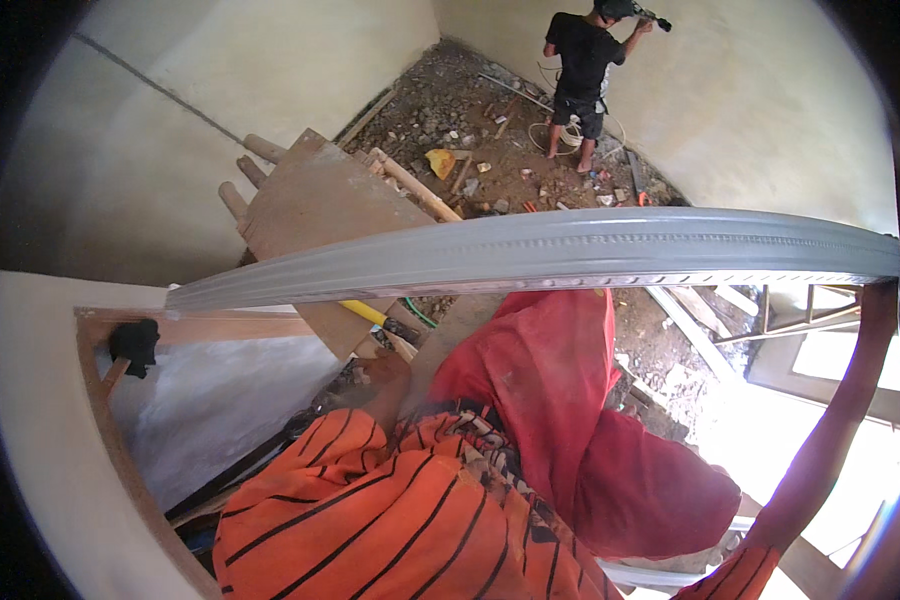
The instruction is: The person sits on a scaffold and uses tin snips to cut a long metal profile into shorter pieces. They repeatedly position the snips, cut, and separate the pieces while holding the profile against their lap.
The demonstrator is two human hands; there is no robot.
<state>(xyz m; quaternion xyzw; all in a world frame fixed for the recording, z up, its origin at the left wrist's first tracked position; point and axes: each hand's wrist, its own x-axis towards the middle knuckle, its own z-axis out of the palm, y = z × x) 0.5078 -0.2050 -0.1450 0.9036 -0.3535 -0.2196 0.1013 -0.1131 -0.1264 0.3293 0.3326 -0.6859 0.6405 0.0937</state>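
Observation:
A long grey metal channel point(570, 250) with a ribbed face spans the view. Its left end lies by the top of a wooden door frame point(210, 325). My right hand point(878, 298) reaches up at the far right and holds the channel's right end from below, with the fingers mostly hidden at the rim. My left hand point(382, 368), coming out of an orange striped sleeve point(370, 510), sits low in the middle beneath the channel, near a wooden board point(320, 205). Its grip is unclear. Red cloth point(560, 400) covers my leg.
Far below, a person in a black shirt point(582, 60) holds a power tool against the plaster wall. Rubble, wood scraps and a coiled white cable point(560, 135) litter the dirt floor. A black cloth point(135, 345) hangs on the door frame. Timber pieces point(800, 320) lie at right.

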